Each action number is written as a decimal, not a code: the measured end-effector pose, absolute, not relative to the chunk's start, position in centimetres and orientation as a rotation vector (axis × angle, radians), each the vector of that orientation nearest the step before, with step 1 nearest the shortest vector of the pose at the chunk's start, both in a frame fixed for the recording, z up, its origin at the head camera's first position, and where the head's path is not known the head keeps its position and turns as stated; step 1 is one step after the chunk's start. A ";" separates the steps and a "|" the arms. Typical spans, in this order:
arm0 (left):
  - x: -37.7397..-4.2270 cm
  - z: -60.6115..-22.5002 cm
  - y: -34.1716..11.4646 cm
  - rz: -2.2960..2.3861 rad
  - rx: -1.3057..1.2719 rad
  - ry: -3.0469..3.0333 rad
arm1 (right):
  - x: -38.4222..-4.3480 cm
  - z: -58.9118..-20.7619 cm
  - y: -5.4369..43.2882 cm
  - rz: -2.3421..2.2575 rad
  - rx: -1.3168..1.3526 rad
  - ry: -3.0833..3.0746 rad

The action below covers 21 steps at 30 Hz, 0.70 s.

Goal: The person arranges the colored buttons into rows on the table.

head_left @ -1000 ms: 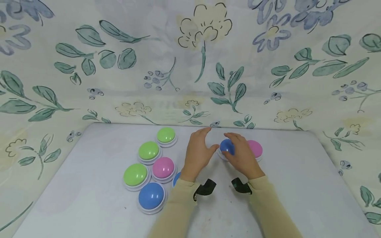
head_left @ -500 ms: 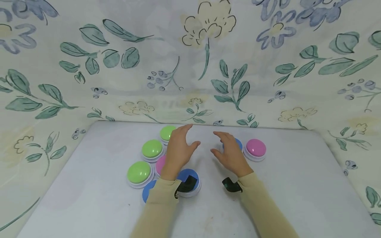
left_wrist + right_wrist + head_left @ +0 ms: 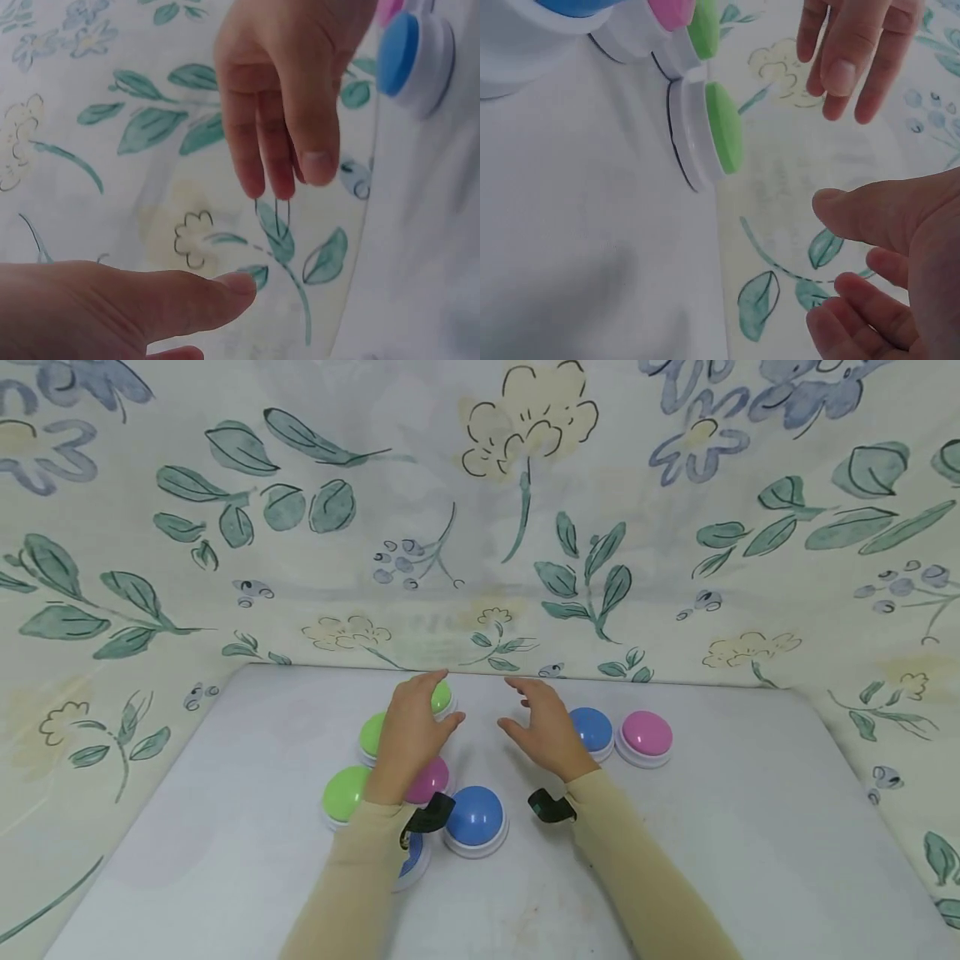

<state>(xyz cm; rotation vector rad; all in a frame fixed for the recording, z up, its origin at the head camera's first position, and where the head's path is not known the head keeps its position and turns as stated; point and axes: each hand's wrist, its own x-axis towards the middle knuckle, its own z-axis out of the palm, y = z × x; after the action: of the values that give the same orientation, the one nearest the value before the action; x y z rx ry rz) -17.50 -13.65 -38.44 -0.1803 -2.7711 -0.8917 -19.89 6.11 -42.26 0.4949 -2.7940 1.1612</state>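
Observation:
My left hand (image 3: 411,731) hovers over the left group of dome-topped push buttons, fingers loosely bent and thumb apart, with nothing in its grasp. It partly covers a green button (image 3: 441,697) at the back, another green button (image 3: 371,737) and a pink button (image 3: 431,779). Facing it, my right hand (image 3: 546,731) is raised just left of a blue button (image 3: 591,729), its fingers relaxed and holding nothing. In the right wrist view, a gap separates the right hand (image 3: 889,255) from the left hand (image 3: 862,49).
A pink button (image 3: 647,732) stands beside the right-hand blue one. Nearer the front are a third green button (image 3: 345,793), a blue button (image 3: 474,816) and another blue one (image 3: 412,856) partly behind the left sleeve. Flowered cloth (image 3: 337,577) rises behind the white table (image 3: 750,827).
Both hands have moved left. My right hand has come away from the blue button beside the pink one, and my left hand has passed over the left group. The head view has shifted slightly.

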 end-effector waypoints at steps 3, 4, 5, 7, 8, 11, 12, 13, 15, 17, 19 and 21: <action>-18.0 -38.5 -14.6 -0.861 -0.172 -2.810 | -20.5 -42.3 5.6 1.150 0.539 -2.806; -18.2 -38.5 -14.9 -0.852 -0.170 -2.825 | -20.7 -42.3 5.4 1.142 0.552 -2.816; -18.4 -38.5 -15.2 -0.844 -0.172 -2.837 | -20.8 -42.3 5.2 1.136 0.562 -2.828; -18.8 -38.6 -15.8 -0.830 -0.187 -2.860 | -21.2 -42.4 4.8 1.124 0.581 -2.851; -19.0 -38.7 -16.1 -0.830 -0.199 -2.872 | -21.4 -42.4 4.6 1.126 0.587 -2.861; -19.8 -39.1 -17.1 -0.845 -0.252 -2.916 | -21.9 -42.4 3.8 1.157 0.608 -2.876; -20.0 -39.2 -17.3 -0.850 -0.275 -2.933 | -22.1 -42.4 3.6 1.174 0.618 -2.877; -20.3 -39.3 -17.6 -0.855 -0.293 -2.949 | -22.3 -42.4 3.3 1.194 0.627 -2.876; -20.8 -39.5 -18.1 -0.860 -0.320 -2.976 | -22.6 -42.4 2.9 1.225 0.642 -2.881; -21.3 -39.8 -18.6 -0.854 -0.327 -2.996 | -23.0 -42.4 2.4 1.242 0.662 -2.887; -21.7 -39.9 -19.1 -0.850 -0.317 -3.012 | -23.4 -42.5 1.9 1.258 0.681 -2.894; -22.1 -40.2 -19.6 -0.843 -0.306 -3.031 | -23.8 -42.6 1.4 1.270 0.698 -2.907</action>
<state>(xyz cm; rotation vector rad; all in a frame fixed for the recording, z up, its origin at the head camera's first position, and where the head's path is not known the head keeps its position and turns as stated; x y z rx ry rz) -22.13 -19.58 -40.16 -0.3062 -3.0308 -0.8429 -23.77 1.42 -42.60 0.6977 -2.9068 1.2699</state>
